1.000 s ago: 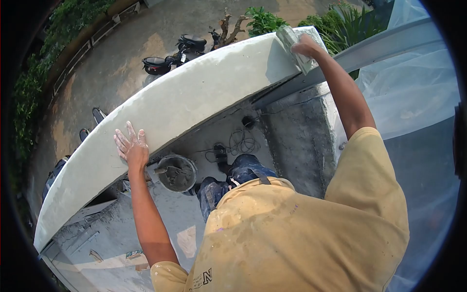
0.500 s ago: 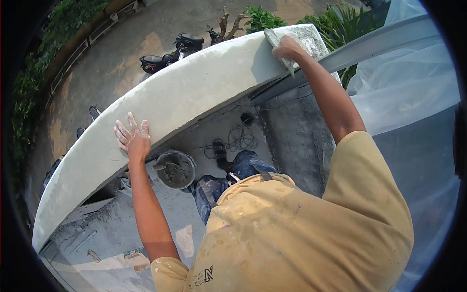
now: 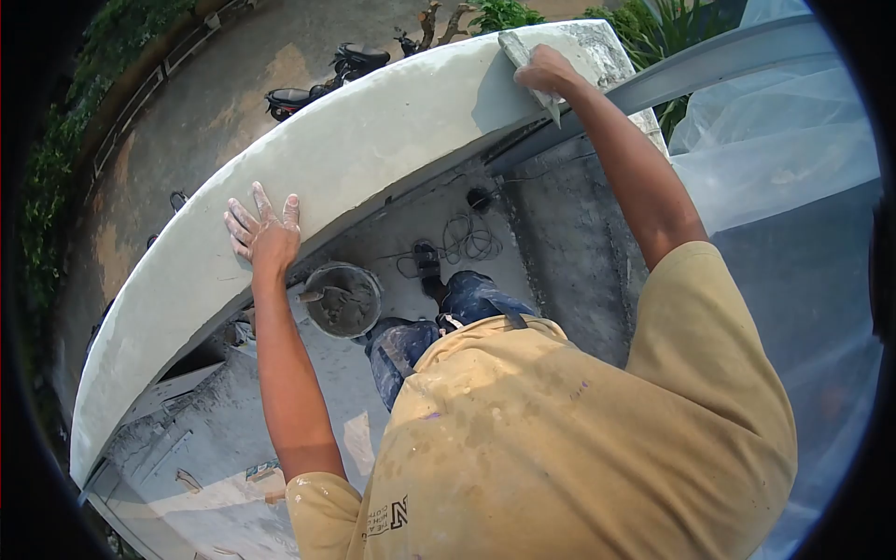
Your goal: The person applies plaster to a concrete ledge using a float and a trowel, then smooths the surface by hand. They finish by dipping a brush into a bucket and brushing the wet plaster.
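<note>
My left hand (image 3: 267,233) rests with fingers spread on top of a curved, pale plastered ledge (image 3: 373,126); white residue coats the fingers. My right hand (image 3: 548,73) is closed around the handle of a plastering trowel (image 3: 511,49), near the ledge's right end. The trowel lies across the ledge, its blade seen almost edge-on and its handle hidden by my fingers. Rougher grey plaster (image 3: 605,45) shows to the right of it. Below the ledge, close to my legs, stands a bucket (image 3: 375,297) of wet grey mortar, with a tool handle (image 3: 310,297) sticking out.
A grey metal rail (image 3: 728,65) curves past my right forearm, with translucent plastic sheeting (image 3: 775,177) behind it. A coiled cable (image 3: 471,238) lies on the floor by my foot. Motorcycles (image 3: 359,61) stand on the ground far below, beyond the ledge.
My right hand and the trowel have shifted slightly left along the ledge. My left hand stays at the same spot on it. The whole view has tilted a little.
</note>
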